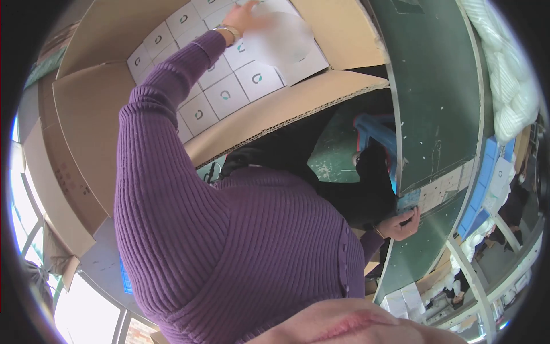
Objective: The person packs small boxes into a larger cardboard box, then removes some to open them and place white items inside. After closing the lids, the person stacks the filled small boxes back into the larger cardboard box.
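Observation:
In the head view my left hand (243, 18), with a band at the wrist, reaches over rows of white boxes (224, 95) with dark and teal ring marks. They are packed in a large cardboard carton (344, 34). One finger stretches out; the others are smeared. Beside them a white patch (281, 40) is blurred, and I cannot make out its shape. My right hand (400, 224) is at the edge of the green table (435, 97), its fingers loosely bent and slightly apart, near a pale taped strip (441, 189). Nothing shows in it.
Carton flaps (86, 132) stick out on the left. Below the table edge is a blue stool (375, 123). White wrapped material (507, 74) and a blue crate (478, 189) lie beyond the table. White boxes (404, 301) sit at lower right. A person (456, 292) appears far off.

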`<state>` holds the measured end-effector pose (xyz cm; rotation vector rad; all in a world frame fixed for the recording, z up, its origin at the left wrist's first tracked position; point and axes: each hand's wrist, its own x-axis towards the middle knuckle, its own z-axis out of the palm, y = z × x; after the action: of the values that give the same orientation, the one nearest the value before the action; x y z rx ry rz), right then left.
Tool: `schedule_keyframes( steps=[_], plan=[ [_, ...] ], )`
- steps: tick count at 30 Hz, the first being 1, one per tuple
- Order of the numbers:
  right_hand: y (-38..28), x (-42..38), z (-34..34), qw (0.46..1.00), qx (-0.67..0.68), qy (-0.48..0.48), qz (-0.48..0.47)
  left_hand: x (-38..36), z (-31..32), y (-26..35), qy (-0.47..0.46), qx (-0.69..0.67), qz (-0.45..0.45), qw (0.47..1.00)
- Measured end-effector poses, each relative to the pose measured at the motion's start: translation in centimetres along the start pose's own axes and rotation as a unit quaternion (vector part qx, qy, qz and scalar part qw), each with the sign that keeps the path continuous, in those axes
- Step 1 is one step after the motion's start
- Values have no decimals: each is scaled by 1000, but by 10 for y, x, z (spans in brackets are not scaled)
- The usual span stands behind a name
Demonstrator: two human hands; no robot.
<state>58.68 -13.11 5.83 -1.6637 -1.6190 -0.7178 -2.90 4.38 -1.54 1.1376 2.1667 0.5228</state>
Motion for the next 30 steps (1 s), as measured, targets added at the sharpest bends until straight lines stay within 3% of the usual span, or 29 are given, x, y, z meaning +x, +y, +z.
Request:
schedule_keyframes(
  steps=[2,4,5,7,8,11,17,23,25,30],
  plan=[
    [-5,0,-2,1000,0,-9,11,-16,5,12,115,119,83,983],
    [-5,1,-2,1000,-1,-14,15,-31,19,24,126,108,309,936],
    [-7,3,-3,1000,-3,-15,15,-38,26,31,127,102,364,917],
    [-16,9,-4,1000,1,-22,-11,-59,39,43,-42,241,456,856],
    [-17,10,-2,1000,3,-23,-17,-65,40,46,-83,274,474,832],
    [-5,6,1,1000,4,-11,-9,-71,43,51,-160,330,465,806],
    [-8,3,0,1000,-10,-13,14,-72,41,39,-184,326,474,797],
    [-2,1,1,1000,-17,-3,4,-71,61,32,-105,234,445,858],
    [-3,1,3,1000,-18,5,-3,-75,65,41,-70,274,371,885],
    [-4,2,2,1000,-17,1,-5,-81,59,55,-81,333,351,872]
  ],
)
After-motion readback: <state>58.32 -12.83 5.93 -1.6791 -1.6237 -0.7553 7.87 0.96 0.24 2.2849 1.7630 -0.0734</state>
